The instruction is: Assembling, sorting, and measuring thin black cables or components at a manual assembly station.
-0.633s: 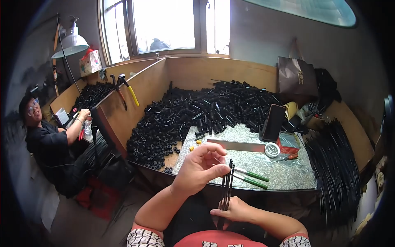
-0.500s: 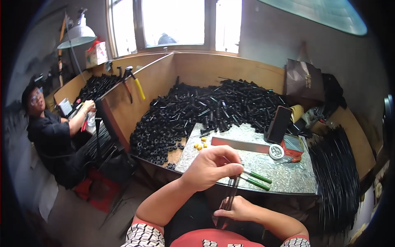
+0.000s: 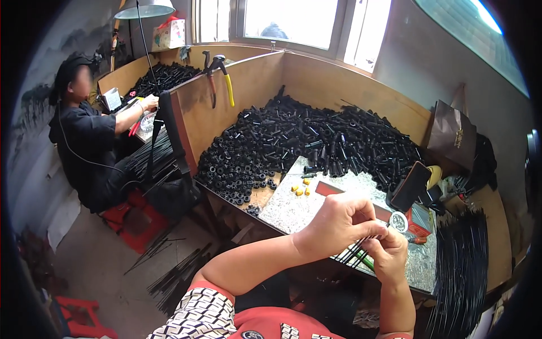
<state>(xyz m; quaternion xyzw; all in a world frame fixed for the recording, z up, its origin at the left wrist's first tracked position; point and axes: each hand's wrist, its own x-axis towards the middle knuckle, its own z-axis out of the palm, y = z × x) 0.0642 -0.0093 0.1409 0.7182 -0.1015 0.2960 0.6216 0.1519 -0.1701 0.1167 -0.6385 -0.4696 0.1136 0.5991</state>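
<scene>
My left hand [image 3: 341, 223] and my right hand [image 3: 389, 255] meet above the front of the speckled worktop [image 3: 288, 210]. Both are closed, thumbs against fingers, on one small bundle of thin black rods [image 3: 353, 254]. The rods slant down and to the left from my fingertips; their upper ends are hidden by my fingers. Just beneath them lies a green-handled tool [image 3: 366, 261], mostly covered by the rods and my hands. Several small yellow pieces [image 3: 300, 188] are on the worktop beyond my left hand.
Behind the worktop spreads a heap of black cylindrical parts [image 3: 316, 133]. A phone [image 3: 411, 186] leans near a round white container [image 3: 398, 221]. Long black rods [image 3: 460, 265] hang at the right. Pliers [image 3: 217, 73] hang on the wooden partition [image 3: 186, 116]; a person [image 3: 90, 135] works beyond it.
My right hand has risen from near my lap to meet my left, which has shifted right. The rods have swung from nearly upright to slanting leftward. The view has also turned.
</scene>
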